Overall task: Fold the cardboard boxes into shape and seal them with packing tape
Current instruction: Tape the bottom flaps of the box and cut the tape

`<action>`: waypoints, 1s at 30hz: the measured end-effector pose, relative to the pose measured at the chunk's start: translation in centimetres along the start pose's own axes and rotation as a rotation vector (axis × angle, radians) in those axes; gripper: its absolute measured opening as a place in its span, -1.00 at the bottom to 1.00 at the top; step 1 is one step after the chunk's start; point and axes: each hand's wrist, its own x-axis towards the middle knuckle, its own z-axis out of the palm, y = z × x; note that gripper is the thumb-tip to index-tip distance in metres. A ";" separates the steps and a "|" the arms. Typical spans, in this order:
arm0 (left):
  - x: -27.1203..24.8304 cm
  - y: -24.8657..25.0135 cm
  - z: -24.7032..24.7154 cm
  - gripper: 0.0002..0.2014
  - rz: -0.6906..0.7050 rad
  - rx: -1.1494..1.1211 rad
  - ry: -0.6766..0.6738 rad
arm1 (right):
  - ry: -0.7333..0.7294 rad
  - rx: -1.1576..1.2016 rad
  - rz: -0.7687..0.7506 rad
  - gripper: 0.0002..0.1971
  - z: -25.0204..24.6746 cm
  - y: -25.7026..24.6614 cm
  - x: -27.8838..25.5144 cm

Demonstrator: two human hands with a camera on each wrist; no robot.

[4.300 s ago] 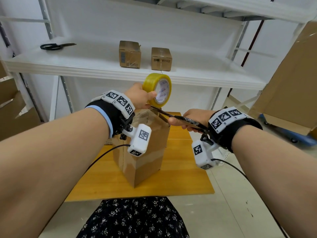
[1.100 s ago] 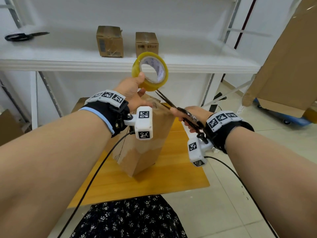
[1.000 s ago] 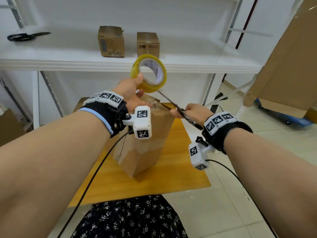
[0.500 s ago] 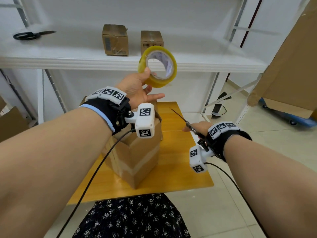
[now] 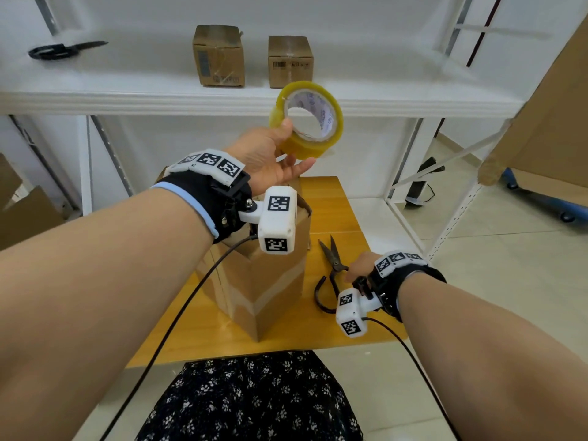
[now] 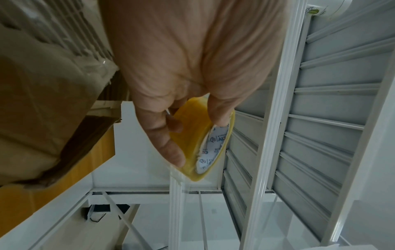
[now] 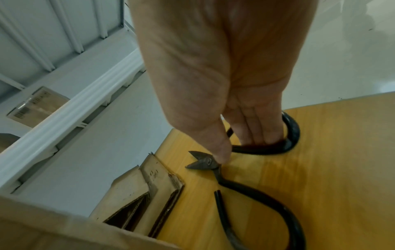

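Nearest, on the wooden counter (image 5: 321,335) close to its right edge, the right hand (image 5: 358,265) is down on the black scissors (image 5: 332,268), which lie flat on the wood. In the right wrist view its fingers (image 7: 256,133) reach straight down inside one handle loop while the thumb presses by the pivot, so the grip is loose, not clenched. Just left of the scissors, mid-counter, the cardboard box (image 5: 264,281) stands upright, a band of tape round its lower part and its top flaps unsealed. Above the box, the left hand (image 5: 270,163) holds the yellow tape roll (image 5: 307,120) in the air, thumb on the outer rim and fingers (image 6: 169,140) curled under it. Farther back, a white shelf (image 5: 127,100) carries two small cartons (image 5: 219,55) and a second pair of scissors (image 5: 60,50) towards its left end.
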 end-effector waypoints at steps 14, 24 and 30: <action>-0.4 1.5 0.2 -0.60 0.042 -0.095 0.076 | 0.617 0.820 -0.829 -0.54 -8.1 -12.5 -8.7; -1.3 1.8 0.0 -0.66 0.069 -0.078 0.113 | 0.928 0.459 -0.913 -0.94 -7.8 -13.4 -9.5; -0.9 2.6 -0.1 -0.63 0.107 -0.055 0.244 | 0.680 0.289 -1.045 -0.91 -8.4 -14.3 -11.3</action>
